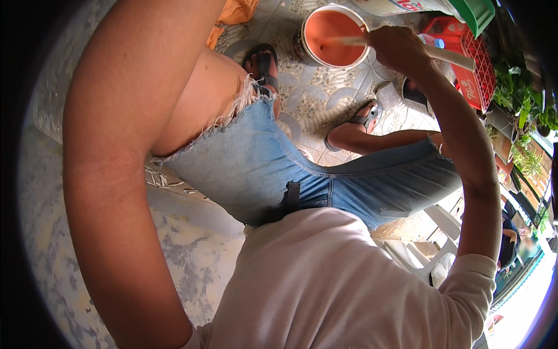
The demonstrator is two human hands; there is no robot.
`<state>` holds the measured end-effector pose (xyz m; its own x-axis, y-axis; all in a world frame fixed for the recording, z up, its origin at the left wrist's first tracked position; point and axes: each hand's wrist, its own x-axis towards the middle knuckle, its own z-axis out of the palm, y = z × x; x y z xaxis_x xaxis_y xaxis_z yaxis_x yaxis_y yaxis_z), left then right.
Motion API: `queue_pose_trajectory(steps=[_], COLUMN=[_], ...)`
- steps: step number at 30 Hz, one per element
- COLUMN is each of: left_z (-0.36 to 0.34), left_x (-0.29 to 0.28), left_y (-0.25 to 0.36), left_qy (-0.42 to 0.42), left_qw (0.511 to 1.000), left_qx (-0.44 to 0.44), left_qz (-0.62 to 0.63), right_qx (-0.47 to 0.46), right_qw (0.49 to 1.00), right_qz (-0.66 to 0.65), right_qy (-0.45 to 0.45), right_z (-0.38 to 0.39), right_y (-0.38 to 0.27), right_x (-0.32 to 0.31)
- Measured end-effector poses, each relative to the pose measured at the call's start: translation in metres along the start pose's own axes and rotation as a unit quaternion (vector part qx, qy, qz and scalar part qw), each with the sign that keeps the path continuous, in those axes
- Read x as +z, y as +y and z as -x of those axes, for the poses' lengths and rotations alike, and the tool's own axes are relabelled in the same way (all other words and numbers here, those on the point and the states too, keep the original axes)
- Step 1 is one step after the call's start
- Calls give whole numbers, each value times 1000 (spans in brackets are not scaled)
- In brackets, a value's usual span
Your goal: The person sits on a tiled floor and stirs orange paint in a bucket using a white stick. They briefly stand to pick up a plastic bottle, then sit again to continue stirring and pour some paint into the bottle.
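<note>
My right hand (398, 47) is closed around a pale stick (456, 59) at the upper right. One end of the stick reaches into a round white bucket (304, 47), and the other sticks out past my wrist. Orange-red paint-like liquid (332, 52) fills much of the bucket, and the stick's lower part looks blurred there. My left arm (125, 122) runs up the left side and leaves the picture at the top, so that hand is out of sight.
Right of the bucket stand a red crate (478, 72), a blue-capped bottle (431, 41), a dark container (415, 94) and a green-edged container (478, 14). Orange cloth (235, 11) lies near the top. Potted plants (523, 102), a white plastic chair (433, 262) and another person (510, 241) are farther right.
</note>
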<state>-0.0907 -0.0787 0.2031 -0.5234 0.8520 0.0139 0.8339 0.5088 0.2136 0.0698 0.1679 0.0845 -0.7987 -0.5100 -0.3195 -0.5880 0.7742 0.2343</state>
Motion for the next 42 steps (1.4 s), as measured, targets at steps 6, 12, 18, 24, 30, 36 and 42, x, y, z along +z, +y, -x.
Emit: queue_pose_trajectory(steps=[6, 12, 18, 24, 30, 36, 42], left_z=[4, 0, 3, 5, 5, 4, 2], left_x=[1, 2, -5, 1, -2, 1, 0], left_y=[2, -2, 1, -3, 1, -5, 0], left_qy=[-6, 23, -17, 1, -11, -8, -21], left_qw=[1000, 999, 1000, 1000, 1000, 1000, 1000], left_qx=[0, 23, -24, 11, -19, 7, 21], left_qz=[-6, 2, 11, -1, 21, -4, -7], right_qx=[-50, 15, -68, -7, 8, -61, 20], right_qw=[996, 998, 997, 1000, 999, 997, 1000], right_qz=[-22, 15, -11, -3, 14, 2, 16], right_qy=[69, 56, 30, 28, 30, -55, 1], right_z=[5, -10, -7, 0, -7, -3, -11], right_y=[11, 21, 14, 13, 5, 9, 11], right_x=[0, 21, 16, -8, -1, -6, 11])
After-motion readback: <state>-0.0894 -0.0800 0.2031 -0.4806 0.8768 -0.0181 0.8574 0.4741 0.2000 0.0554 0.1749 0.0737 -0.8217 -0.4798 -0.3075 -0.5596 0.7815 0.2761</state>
